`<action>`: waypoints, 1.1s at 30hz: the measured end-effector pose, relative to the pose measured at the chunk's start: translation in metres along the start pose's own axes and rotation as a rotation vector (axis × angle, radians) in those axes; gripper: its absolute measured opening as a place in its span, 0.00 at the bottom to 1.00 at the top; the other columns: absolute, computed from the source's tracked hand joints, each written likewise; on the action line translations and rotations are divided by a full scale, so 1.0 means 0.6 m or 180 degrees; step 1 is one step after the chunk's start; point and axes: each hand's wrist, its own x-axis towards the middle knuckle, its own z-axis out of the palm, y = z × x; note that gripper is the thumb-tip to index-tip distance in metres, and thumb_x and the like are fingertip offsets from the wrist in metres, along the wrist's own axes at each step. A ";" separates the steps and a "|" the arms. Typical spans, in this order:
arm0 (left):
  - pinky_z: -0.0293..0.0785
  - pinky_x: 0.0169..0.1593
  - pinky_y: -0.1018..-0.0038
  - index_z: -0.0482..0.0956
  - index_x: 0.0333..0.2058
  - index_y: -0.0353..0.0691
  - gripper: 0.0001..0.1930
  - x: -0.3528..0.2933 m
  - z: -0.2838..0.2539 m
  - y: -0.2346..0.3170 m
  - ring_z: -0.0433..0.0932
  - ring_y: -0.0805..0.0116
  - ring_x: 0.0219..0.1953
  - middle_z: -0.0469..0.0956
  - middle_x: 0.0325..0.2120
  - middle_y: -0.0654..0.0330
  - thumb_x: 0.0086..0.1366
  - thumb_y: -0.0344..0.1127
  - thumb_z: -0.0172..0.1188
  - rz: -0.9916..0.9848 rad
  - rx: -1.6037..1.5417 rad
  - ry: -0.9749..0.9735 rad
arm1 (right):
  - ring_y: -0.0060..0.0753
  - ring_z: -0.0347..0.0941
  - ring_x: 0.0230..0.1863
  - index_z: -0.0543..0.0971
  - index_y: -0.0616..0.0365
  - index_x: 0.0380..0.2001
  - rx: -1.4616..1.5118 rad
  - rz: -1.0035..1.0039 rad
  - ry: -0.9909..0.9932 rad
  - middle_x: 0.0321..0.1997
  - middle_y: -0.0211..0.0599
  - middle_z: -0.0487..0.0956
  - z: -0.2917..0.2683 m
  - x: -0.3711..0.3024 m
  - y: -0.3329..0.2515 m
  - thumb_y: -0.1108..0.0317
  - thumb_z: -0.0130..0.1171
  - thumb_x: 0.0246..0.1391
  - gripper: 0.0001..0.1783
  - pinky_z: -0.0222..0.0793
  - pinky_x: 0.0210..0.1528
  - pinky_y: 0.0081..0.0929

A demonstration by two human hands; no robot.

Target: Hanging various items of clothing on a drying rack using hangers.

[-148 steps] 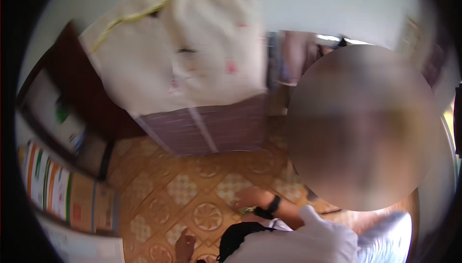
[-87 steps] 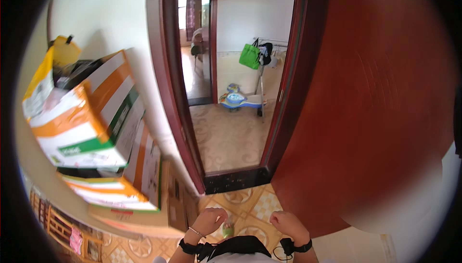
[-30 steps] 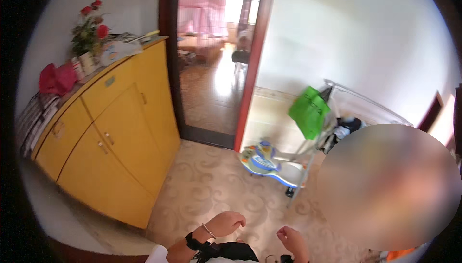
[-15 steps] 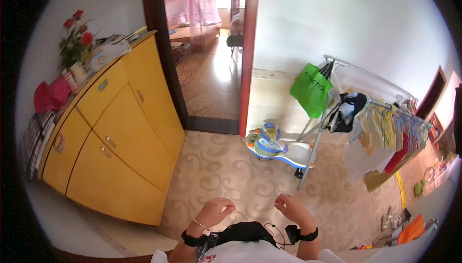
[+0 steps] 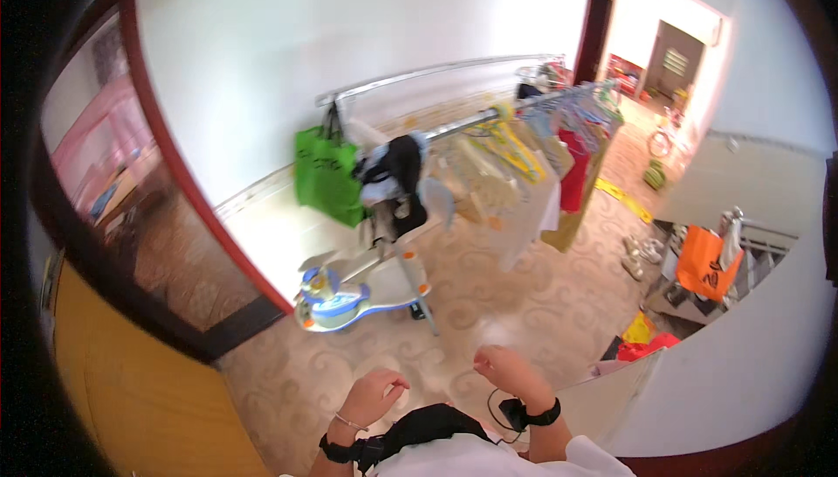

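Observation:
My left hand [image 5: 374, 396] is held out low in front of my body, fingers loosely bent and the thumb a little apart, with nothing in it. A bracelet and a black strap circle that wrist. Opposite it, my right hand [image 5: 513, 372] hovers with slackly curled fingers, also holding nothing. Its wrist wears a black band with a small black device [image 5: 515, 414] and a cable. Neither hand touches anything. Beyond them, nearest in view, is a white and blue child's ride-on car [image 5: 362, 302] on the patterned floor.
A metal clothes rack [image 5: 463, 121] carries a green bag [image 5: 327, 176], yellow hangers [image 5: 515, 152] and several garments. A yellow cabinet [image 5: 148, 381] and a doorway stand left. Shoes [image 5: 640, 256] and an orange bag [image 5: 705, 260] by a railing are right. A passage leads off behind the rack.
My view has turned right: the doorway, cabinet, rack and ride-on car have shifted left, and more of the passage and railing shows. Both hands stay raised in front of me.

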 end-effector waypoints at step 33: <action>0.70 0.37 0.70 0.76 0.32 0.38 0.08 0.970 0.371 0.291 0.75 0.60 0.33 0.77 0.29 0.56 0.58 0.36 0.55 0.1703 -0.0844 -0.2104 | 0.41 0.76 0.35 0.76 0.62 0.34 0.0636 0.2627 0.1827 0.31 0.45 0.78 -0.442 0.094 0.538 0.64 0.57 0.49 0.12 0.70 0.36 0.31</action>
